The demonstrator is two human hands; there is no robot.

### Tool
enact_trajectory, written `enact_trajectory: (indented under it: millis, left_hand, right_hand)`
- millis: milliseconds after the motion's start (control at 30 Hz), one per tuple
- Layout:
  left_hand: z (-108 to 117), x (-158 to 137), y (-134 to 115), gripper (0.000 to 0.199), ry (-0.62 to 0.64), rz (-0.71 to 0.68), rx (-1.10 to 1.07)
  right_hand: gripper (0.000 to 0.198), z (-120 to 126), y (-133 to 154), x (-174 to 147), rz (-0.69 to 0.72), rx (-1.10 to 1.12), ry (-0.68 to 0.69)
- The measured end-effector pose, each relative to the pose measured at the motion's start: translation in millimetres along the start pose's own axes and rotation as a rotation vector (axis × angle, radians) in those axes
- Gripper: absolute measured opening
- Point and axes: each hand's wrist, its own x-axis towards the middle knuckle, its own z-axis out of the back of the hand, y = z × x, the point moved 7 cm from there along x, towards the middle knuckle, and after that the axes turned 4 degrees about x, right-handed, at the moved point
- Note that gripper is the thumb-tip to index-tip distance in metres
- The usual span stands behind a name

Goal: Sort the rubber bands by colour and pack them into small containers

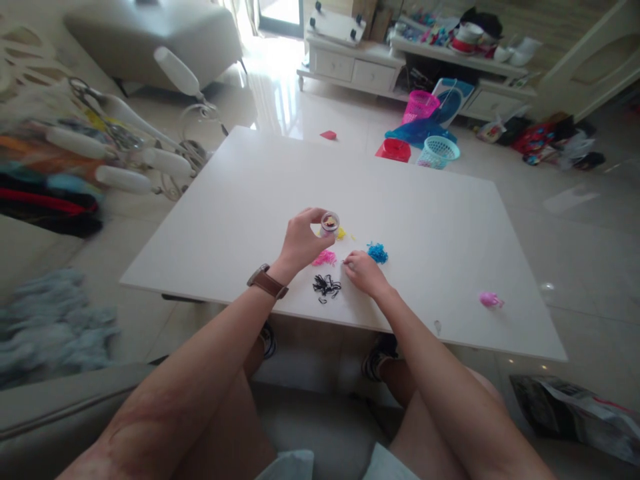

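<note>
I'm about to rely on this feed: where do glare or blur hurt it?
Head view: glare on the floor by the bright doorway; smearing at left, over the heaped cloth; the black pile readable; contents of the left hand's jar too small to identify.

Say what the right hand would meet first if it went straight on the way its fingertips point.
Most likely the pink pile, just past the right hand's fingertips on the table. The left hand with the small jar seems higher, though depth is unclear.
</note>
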Motion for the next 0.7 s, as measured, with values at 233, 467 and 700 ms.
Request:
enact_trajectory:
  millis: [233, 467, 700]
  left_hand:
    - [2, 3, 4, 0.023, -0.039, 0.044, -0.036]
    - [-4, 1, 2, 0.023, -0.007, 0.033, -0.017]
    - [-7, 0, 1, 0.023, 0.008, 0.032, 0.004]
  right_hand:
    - [0.012, -18, 37, -12, 0.114, 0.098, 0.121]
    - [0.006, -28, 44, -12, 0.104, 0.029, 0.078]
    - [0.008, -46, 54, -17, 0.119, -0.07, 0.112]
